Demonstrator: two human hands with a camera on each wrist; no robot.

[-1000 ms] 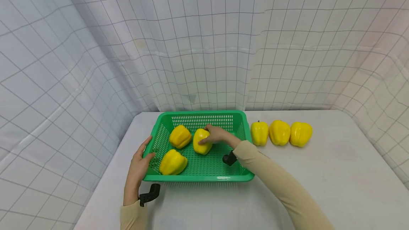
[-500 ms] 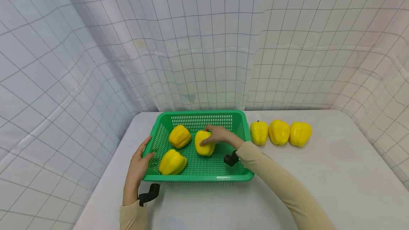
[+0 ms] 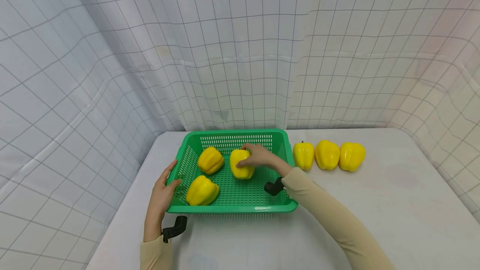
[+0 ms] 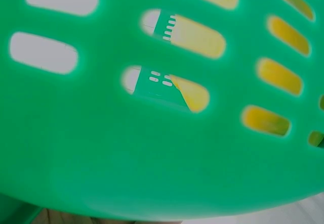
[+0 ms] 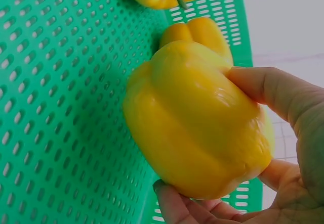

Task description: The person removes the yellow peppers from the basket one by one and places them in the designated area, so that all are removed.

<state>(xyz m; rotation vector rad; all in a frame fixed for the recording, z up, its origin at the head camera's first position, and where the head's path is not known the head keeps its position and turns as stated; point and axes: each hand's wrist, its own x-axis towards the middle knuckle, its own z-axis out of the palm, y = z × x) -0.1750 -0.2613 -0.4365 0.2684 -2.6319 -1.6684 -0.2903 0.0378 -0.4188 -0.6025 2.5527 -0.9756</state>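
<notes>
A green plastic basket (image 3: 232, 209) with slotted walls stands on the white table. My right hand (image 3: 258, 156) grips a yellow bell pepper (image 3: 240, 170) over the basket's middle, thumb on one side and fingers curled round the other. In the right wrist view this bell pepper (image 5: 197, 118) hangs close over the slotted floor. Two more yellow peppers lie in the basket: a rear pepper (image 3: 211, 160) and a front pepper (image 3: 202, 191). My left hand (image 3: 163, 191) holds the basket's left rim, thumb over the inner side. The basket wall (image 4: 152, 153) fills the left wrist view, hiding most of that hand.
To the basket's right, three yellow bell peppers stand in a row: a near-basket pepper (image 3: 303, 156), a middle pepper (image 3: 327, 155) and an outer pepper (image 3: 351, 156). Grid-patterned white curtains (image 3: 240, 53) enclose the table (image 3: 393, 195) at the back and sides.
The bell pepper in my right hand has shifted a little to the right, dipping slightly and then rising. My left hand stays at the basket's rim.
</notes>
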